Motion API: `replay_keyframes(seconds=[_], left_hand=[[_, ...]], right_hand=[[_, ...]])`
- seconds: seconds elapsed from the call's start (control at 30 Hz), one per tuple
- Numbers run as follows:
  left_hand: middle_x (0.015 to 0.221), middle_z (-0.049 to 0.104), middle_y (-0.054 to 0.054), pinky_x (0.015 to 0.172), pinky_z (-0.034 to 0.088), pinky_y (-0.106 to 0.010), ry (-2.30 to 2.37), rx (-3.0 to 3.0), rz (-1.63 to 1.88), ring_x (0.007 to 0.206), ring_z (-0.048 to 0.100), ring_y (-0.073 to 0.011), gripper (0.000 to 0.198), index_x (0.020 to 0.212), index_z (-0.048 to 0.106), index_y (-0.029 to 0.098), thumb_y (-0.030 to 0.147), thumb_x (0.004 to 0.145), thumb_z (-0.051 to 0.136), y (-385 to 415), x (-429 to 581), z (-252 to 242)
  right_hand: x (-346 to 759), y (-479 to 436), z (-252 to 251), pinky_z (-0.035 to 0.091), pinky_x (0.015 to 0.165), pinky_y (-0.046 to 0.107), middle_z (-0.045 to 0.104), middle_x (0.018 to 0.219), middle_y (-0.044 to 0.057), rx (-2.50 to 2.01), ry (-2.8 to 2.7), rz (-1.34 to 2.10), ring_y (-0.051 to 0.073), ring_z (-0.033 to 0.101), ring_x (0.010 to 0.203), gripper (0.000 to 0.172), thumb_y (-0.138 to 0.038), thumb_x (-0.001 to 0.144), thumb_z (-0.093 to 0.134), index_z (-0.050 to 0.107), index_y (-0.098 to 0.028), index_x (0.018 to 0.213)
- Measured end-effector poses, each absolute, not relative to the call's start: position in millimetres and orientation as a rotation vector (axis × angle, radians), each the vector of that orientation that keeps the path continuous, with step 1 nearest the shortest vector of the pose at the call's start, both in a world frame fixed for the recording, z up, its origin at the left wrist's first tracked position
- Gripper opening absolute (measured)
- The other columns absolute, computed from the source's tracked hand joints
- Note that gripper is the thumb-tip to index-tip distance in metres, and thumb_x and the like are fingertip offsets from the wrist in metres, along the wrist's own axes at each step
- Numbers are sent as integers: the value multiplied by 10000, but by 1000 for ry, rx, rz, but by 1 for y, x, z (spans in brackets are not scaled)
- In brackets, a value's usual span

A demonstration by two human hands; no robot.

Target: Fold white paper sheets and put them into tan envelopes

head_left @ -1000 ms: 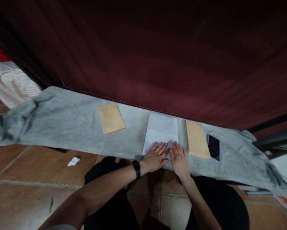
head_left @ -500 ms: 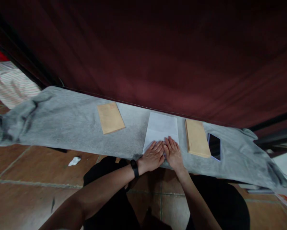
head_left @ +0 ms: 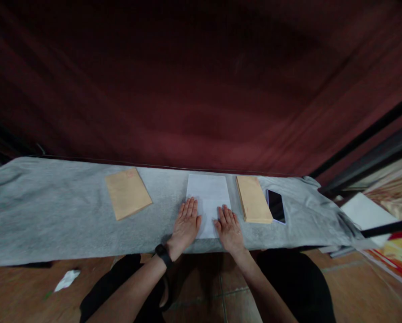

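A white sheet of paper [head_left: 210, 190] with a crease across it lies on the grey cloth in front of me. My left hand [head_left: 186, 224], with a dark band at the wrist, rests flat at the sheet's left edge, fingers stretched out. On the lower right edge lies my right hand [head_left: 230, 228], also flat, its fingers slightly spread. Neither hand grips anything. Right of the paper sits a stack of brown envelopes [head_left: 253, 199]. A single brown envelope [head_left: 128, 194] lies tilted to the left.
The grey cloth [head_left: 69, 215] covers a narrow bench. Beside the envelope stack is a phone [head_left: 276, 206] with a dark screen. A dark red curtain [head_left: 194, 112] hangs behind the bench. A crumpled white tissue [head_left: 67, 280] lies on the tiled floor.
My hands have moved apart from the middle of the paper's near part to its two side edges. The view has shifted to the right and levelled.
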State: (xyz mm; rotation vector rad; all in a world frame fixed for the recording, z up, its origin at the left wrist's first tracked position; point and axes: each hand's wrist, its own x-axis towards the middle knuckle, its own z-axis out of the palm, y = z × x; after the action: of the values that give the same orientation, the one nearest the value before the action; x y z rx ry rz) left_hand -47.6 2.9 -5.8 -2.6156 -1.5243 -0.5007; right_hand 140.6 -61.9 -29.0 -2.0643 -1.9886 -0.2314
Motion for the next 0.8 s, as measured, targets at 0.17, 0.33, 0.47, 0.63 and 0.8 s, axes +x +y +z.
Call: replay_keyframes(seconds=[0.17, 0.33, 0.47, 0.63, 0.8], left_hand=[[1605, 365, -128, 1241, 253, -444, -1334, -2756, -485, 1511, 284, -237, 563, 1517, 387, 89, 341, 1016, 330, 10, -20, -8], [1599, 366, -150, 1240, 232, -485, -1417, -2731, -455, 1509, 288, -266, 567, 1498, 429, 99, 377, 1009, 365, 13, -15, -14], [1597, 371, -152, 1244, 218, -485, -1378, -2738, -427, 1515, 272, -263, 558, 1498, 426, 82, 314, 995, 355, 15, -18, -14], [1579, 403, -160, 1238, 233, -466, -1385, -2734, -381, 1508, 289, -252, 561, 1496, 414, 43, 206, 970, 307, 18, -17, -14], [1579, 384, -184, 1233, 250, -465, -1561, -2633, -412, 1496, 315, -273, 588, 1501, 407, 24, 273, 977, 314, 25, -22, -13]], right_hand=[[141, -62, -29, 289, 1188, 473, 354, 1601, 139, -2068, -1976, -183, 276, 370, 1470, 567, -442, 1060, 322, 359, -167, 1555], [142, -59, -25, 284, 1196, 480, 362, 1594, 145, -2089, -1955, -104, 272, 363, 1475, 553, -417, 1059, 328, 397, -142, 1534], [134, -37, -16, 287, 1206, 446, 381, 1590, 129, -2022, -1969, -17, 236, 346, 1484, 546, -383, 1068, 280, 390, -119, 1533], [126, -8, -11, 265, 1219, 433, 378, 1602, 68, -1873, -2088, 14, 220, 347, 1482, 499, -383, 1072, 302, 419, -208, 1524], [146, -5, -18, 282, 1200, 458, 352, 1609, 97, -1987, -2027, -124, 258, 372, 1470, 523, -413, 1065, 339, 374, -216, 1548]])
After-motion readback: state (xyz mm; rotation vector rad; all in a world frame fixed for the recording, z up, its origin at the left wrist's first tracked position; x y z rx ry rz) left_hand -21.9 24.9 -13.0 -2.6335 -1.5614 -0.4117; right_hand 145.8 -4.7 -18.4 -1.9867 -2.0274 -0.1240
